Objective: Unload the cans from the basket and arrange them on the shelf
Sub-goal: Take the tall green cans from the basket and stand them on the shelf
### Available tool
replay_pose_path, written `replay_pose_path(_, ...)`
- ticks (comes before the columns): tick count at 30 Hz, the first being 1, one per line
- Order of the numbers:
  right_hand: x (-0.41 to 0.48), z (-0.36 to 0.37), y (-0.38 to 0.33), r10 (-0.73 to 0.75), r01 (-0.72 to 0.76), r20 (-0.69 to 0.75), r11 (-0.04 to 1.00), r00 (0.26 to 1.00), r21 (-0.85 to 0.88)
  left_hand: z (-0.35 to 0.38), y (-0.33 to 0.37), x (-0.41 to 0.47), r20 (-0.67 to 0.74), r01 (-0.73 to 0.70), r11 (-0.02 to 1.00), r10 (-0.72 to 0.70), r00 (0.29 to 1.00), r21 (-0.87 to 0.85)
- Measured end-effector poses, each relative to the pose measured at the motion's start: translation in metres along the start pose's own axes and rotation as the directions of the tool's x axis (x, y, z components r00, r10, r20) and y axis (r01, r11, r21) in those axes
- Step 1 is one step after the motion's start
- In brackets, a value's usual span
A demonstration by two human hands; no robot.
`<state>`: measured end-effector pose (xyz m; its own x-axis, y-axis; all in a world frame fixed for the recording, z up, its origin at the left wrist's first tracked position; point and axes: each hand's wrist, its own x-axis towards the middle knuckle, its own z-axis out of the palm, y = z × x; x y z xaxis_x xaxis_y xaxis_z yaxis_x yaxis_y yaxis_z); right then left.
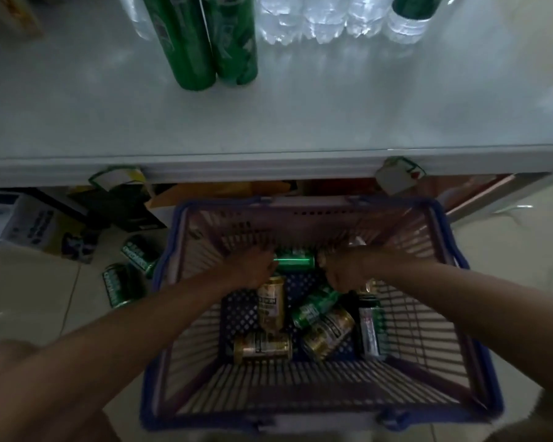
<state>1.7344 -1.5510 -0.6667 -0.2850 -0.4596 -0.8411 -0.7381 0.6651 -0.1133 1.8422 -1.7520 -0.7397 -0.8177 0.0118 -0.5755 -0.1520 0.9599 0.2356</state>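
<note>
— Where are the cans being reached for?

— Deep in the basket [479, 298], at its far end. A green can [295, 262] lying on its side is being touched by the left hand [256, 266], fingers curled against its end. The right hand [340, 269] is closed; whether anything is being gripped cannot be told.

— How should it be taken?

— Likely rigid, smooth and slippery; it is best being wrapped around the middle.

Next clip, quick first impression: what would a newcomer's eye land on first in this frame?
Both hands draw the eye: the left hand and right hand reach deep into the blue basket on the floor, meeting at a green can lying at its far end. More gold and green cans lie jumbled on the basket floor. Above, two tall green cans stand on the pale shelf beside water bottles.
</note>
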Motion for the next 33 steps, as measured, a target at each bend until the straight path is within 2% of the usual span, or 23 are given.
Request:
replay_pose_path(1,0.002,0.011,0.003,-0.042,0.039,-0.047,0.997,0.998,-0.067,0.012,0.001,0.005,0.011,0.024,0.998,-0.024,1.000,0.053)
replay_pose_path(3,0.011,0.031,0.006,-0.154,0.140,-0.043,0.964,0.987,-0.228,0.028,0.009,0.014,-0.039,0.074,0.986,-0.069,0.997,0.151)
replay_pose_path(5,0.020,0.047,0.008,-0.238,0.196,-0.075,0.912,0.968,-0.361,0.031,0.019,0.020,-0.077,0.113,0.983,-0.102,0.992,0.147)
replay_pose_path(7,0.030,0.061,0.008,-0.295,0.227,-0.085,0.862,0.952,-0.454,0.030,0.028,0.022,-0.022,0.144,0.985,-0.143,0.989,0.091)
replay_pose_path(10,0.046,0.086,0.006,-0.304,0.201,-0.128,0.839,0.944,-0.506,0.030,0.042,0.017,0.065,0.187,0.981,-0.184,0.981,-0.042)
replay_pose_path(14,0.060,0.099,0.000,-0.255,0.150,-0.163,0.866,0.953,-0.477,0.025,0.050,0.015,0.120,0.236,0.971,-0.230,0.966,-0.035)
replay_pose_path(17,0.065,0.100,-0.005,-0.219,0.140,-0.144,0.896,0.965,-0.421,0.020,0.045,0.018,0.208,0.298,0.953,-0.302,0.930,0.051)
replay_pose_path(20,0.064,0.104,-0.008,-0.196,0.153,-0.119,0.941,0.973,-0.302,0.023,0.041,0.019,0.283,0.277,0.957,-0.291,0.914,0.088)
replay_pose_path(25,0.048,0.091,-0.003,-0.184,0.164,-0.172,0.979,0.968,-0.122,0.031,0.040,0.020,0.257,0.252,0.966,-0.229,0.939,-0.059)
replay_pose_path(27,0.034,0.080,0.004,-0.215,0.218,-0.181,0.976,0.960,-0.003,0.031,0.037,0.021,0.248,0.243,0.962,-0.208,0.946,-0.120)
replay_pose_path(30,0.005,0.064,0.018,-0.277,0.313,-0.193,0.931,0.941,0.190,0.029,0.031,0.022,0.247,0.211,0.955,-0.158,0.956,-0.208)
replay_pose_path(33,-0.023,0.053,0.027,-0.278,0.374,-0.313,0.874,0.908,0.309,0.026,0.025,0.020,0.250,0.235,0.931,-0.165,0.954,-0.281)
